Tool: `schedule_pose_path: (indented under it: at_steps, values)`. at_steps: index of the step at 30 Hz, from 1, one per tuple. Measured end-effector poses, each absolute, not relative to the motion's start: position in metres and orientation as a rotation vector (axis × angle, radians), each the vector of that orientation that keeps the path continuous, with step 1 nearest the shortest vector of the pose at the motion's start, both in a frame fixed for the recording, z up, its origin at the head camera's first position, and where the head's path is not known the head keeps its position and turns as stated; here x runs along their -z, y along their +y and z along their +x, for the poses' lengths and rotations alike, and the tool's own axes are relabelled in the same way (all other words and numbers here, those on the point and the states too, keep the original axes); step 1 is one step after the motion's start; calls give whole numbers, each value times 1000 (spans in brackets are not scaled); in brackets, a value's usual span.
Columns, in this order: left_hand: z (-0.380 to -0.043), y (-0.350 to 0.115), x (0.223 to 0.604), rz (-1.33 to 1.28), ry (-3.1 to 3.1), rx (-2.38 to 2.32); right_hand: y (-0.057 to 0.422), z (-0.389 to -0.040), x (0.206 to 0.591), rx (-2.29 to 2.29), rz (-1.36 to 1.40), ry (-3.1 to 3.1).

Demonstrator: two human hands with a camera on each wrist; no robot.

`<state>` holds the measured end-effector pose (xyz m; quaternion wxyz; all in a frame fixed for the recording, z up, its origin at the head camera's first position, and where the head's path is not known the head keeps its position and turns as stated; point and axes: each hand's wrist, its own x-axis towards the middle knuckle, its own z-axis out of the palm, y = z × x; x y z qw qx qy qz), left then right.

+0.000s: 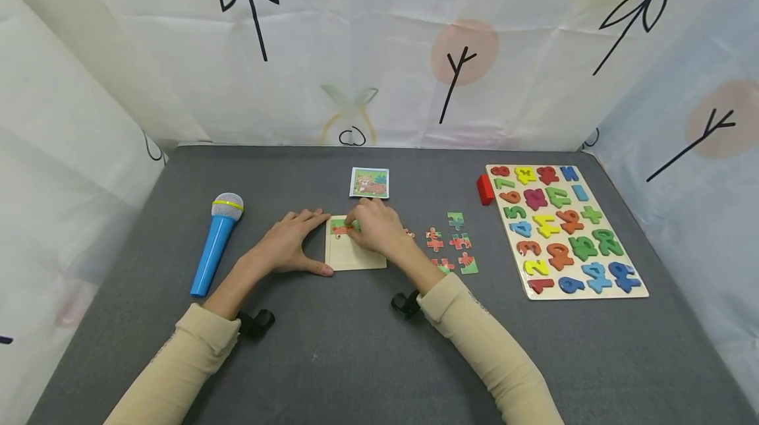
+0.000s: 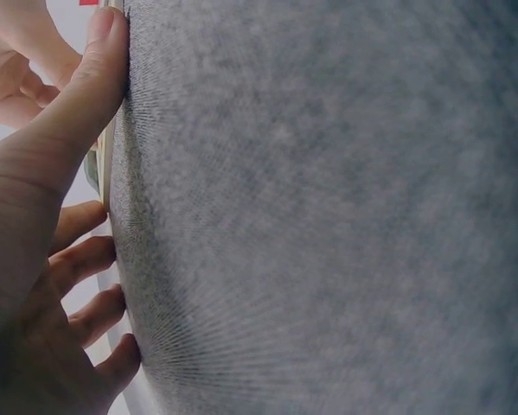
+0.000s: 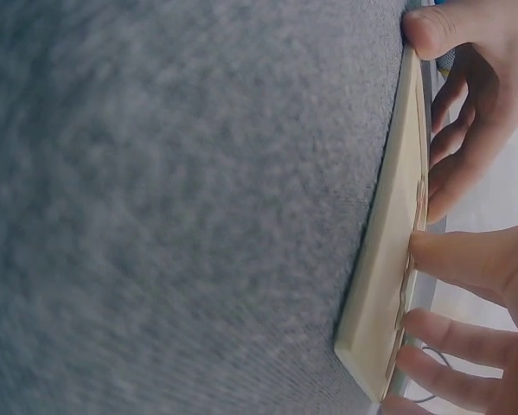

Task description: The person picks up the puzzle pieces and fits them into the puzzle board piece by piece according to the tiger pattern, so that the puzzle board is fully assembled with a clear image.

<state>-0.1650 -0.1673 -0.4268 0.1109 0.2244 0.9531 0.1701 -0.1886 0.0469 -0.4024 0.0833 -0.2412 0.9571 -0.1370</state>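
A shallow wooden puzzle tray [image 1: 352,257] lies flat in the middle of the table, with red and green jigsaw pieces [image 1: 338,230] in its upper left part. Along the tray's left side rests my left hand [image 1: 287,244], thumb at the near corner and fingertips by the far one. My right hand [image 1: 376,227] reaches over the tray from the right; its thumb and fingertips press on pieces inside, seen in the right wrist view against the tray's edge [image 3: 375,277]. It hides the tray's upper right part. Several loose jigsaw pieces [image 1: 460,241] lie to the right.
Behind the tray lies a small picture card [image 1: 370,183] with an animal scene. A blue toy microphone [image 1: 215,247] lies at the left. On the right are a board of colourful numbers and letters [image 1: 557,290] and a red block [image 1: 485,189]. A printed curtain [image 1: 391,109] hangs behind.
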Motion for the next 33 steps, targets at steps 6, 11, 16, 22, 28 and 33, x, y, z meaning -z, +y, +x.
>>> schedule_pose_path:
  at_steps: [6, 11, 16, 22, 28, 33]
  values:
    - [-165, -167, 428, 663, 2800, -496, 51, -187, 403, 360, -741, 2857]
    - [-164, -166, 427, 656, 2799, -496, 60, -188, 399, 386, -737, 2880]
    - [-164, -165, 426, 661, 2808, -493, 75, -191, 391, 418, -707, 2914]
    - [-164, -166, 426, 651, 2810, -496, 103, -193, 387, 389, -687, 2970]
    - [-164, -167, 428, 645, 2809, -492, 129, -196, 387, 359, -608, 2978]
    - [-164, -166, 428, 622, 2795, -487, 152, -196, 388, 346, -560, 2990]
